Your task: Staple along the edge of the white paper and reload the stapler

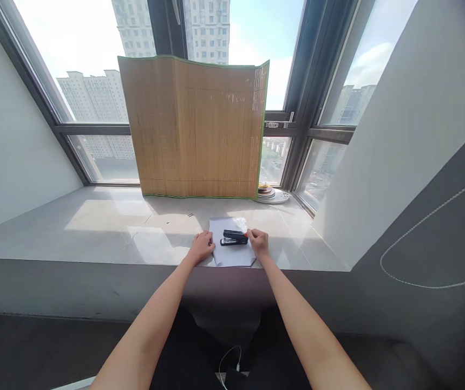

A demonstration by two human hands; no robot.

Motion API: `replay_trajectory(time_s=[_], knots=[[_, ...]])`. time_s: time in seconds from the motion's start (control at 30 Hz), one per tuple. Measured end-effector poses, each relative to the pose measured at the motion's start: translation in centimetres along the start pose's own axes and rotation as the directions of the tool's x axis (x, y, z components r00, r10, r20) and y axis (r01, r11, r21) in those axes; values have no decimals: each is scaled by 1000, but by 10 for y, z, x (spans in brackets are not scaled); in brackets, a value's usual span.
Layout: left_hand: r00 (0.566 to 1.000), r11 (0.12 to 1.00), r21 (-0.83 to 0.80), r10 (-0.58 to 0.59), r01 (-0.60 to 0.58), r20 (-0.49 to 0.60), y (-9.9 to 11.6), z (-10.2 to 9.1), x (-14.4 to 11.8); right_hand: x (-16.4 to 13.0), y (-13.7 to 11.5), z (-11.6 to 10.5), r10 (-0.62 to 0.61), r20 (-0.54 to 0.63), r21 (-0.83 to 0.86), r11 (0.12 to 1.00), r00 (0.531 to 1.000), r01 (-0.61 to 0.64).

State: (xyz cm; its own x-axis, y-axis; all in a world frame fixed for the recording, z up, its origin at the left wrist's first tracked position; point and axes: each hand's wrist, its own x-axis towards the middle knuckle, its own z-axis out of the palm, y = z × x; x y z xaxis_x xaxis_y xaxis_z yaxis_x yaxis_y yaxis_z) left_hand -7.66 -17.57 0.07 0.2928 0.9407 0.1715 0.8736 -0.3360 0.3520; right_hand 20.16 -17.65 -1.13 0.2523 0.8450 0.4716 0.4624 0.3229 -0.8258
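Black plastic and metal, the stapler [234, 238] lies on its side near the middle of a white sheet of paper [232, 254], its long axis running left to right across the page. The paper rests flat on the grey stone window ledge, close to the ledge's front edge [94, 260].

Your right hand [259, 241] sits at the stapler's right end; the fingers are curled in and their tips meet the stapler's end, though you cannot tell from this view whether they pinch it or merely touch it. A small crumpled piece of clear plastic wrap [240, 222] lies on the paper just behind the stapler, near that hand.

Your left hand [202, 247] rests on the left edge of the paper, just beside the stapler's left end and apart from it. Its fingers are loosely bent, pressing on the sheet and holding nothing.

Behind the paper, a bamboo mat [195, 127] edged in green stands upright against the window. To its right, at the back of the ledge, sits a small stack of plates [270, 194]. A few tiny pale scraps [189, 215] lie on the ledge between mat and paper.
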Motion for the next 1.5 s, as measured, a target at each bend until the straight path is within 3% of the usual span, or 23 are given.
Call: replay_trajectory(time_s=[0.47, 0.67, 0.73, 0.8, 0.93, 1.0, 1.03, 1.1, 1.17, 1.2, 1.23, 1.37, 1.5], knots=[[998, 991, -122, -63, 59, -29, -4, 2, -1, 4, 7, 1, 68, -1, -8, 998, 998, -68], [993, 942, -323, -110, 92, -39, -1, 1, -2, 4, 7, -4, 96, -18, -14, 995, 995, -96], [991, 919, -381, -127, 102, -40, -1, 3, -2, 5, 4, -4, 54, 19, 11, 998, 998, -54], [986, 864, -491, -160, 116, -49, -2, 4, 0, 6, 2, -1, -29, 127, 28, 999, 991, 25], [954, 655, -748, -280, 107, -108, -1, 1, 4, 11, -2, 8, -94, 424, -50, 991, 901, 127], [923, 557, -826, -356, 83, -148, 3, -1, 4, 13, -4, 10, -78, 465, -94, 986, 882, 137], [901, 447, -893, -407, 53, -150, 5, -1, 3, 12, -6, 11, -82, 449, -105, 984, 890, 144], [852, 56, -997, -519, -48, -71, 11, 0, 0, 9, -14, 12, -125, 368, -128, 975, 921, 184], [816, -397, -901, -570, -173, 95, 16, 2, -5, 1, -27, 13, -240, 283, -164, 942, 929, 293], [809, -548, -807, -564, -219, 163, 18, 4, -7, -4, -35, 13, -316, 259, -189, 910, 913, 369], [807, -629, -737, -555, -247, 203, 19, 6, -9, -10, -45, 14, -399, 251, -214, 866, 882, 452], [823, -723, -606, -536, -332, 188, 20, 11, -10, -33, -79, 23, -669, 358, -269, 595, 652, 758], [848, -738, -582, -510, -343, 147, 19, 11, -11, -45, -91, 34, -753, 477, -270, 366, 453, 891]])
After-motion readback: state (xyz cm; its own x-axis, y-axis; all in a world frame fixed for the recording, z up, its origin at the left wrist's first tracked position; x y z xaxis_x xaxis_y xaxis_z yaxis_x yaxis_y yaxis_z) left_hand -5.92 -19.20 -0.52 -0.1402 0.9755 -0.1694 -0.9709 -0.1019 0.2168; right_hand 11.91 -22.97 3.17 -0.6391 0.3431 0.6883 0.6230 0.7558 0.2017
